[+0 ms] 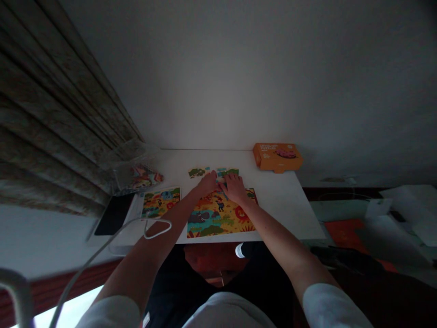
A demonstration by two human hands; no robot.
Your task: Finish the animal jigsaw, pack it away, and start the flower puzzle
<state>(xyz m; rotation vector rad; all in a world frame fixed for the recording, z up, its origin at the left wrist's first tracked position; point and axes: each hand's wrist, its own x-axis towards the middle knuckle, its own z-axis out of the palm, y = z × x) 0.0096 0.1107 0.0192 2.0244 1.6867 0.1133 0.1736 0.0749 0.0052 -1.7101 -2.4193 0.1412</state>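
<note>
A colourful animal jigsaw puzzle (218,221) lies near the front edge of the white table, largely assembled. My left hand (206,183) is at its far edge with the fingers curled together; what they hold, if anything, is hidden. Beside it, my right hand (234,186) lies flat with the fingers spread, over the puzzle's upper part. A small pale patch shows between the two hands, too small to make out. Just beyond them are puzzle pieces with green trees, a left group (197,172) and a right group (228,171).
An orange puzzle box (278,157) stands at the back right of the table (280,200). On the left are a picture sheet (160,200), a clear plastic bag (136,171) with colourful contents and a dark flat object (114,214). A white cable (118,232) crosses the left foreground.
</note>
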